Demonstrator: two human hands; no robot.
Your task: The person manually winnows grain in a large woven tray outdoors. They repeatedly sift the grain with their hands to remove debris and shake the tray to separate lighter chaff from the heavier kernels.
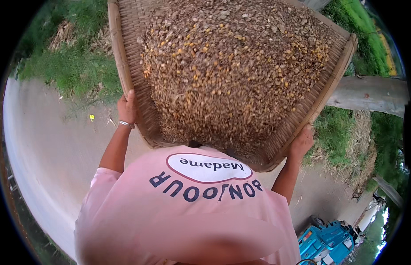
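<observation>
Pink shirt (187, 216) cloth over the wearer's chest lies nearest the camera. On the left, beyond pale pavement (51, 154) with a yellow scrap (91, 117), the left hand (129, 108) grips the left rim of a woven tray (119, 53), thumb on top. Between the hands, the tray sits just beyond the shirt, heaped with brown flakes and yellow kernels (232, 75), blurred toward the near end. On the right, the right hand (302, 142) clasps the opposite rim, its fingers mostly hidden; farther right are a trunk (369, 95) and a teal vehicle (327, 242). A sideways tilt or uneven lift could spill the load over a rim; a slipping grip could drop one side. The tray's narrow end points near, toward the chest, and it flares away; its long axis is uncertain, the far end being cut off.
</observation>
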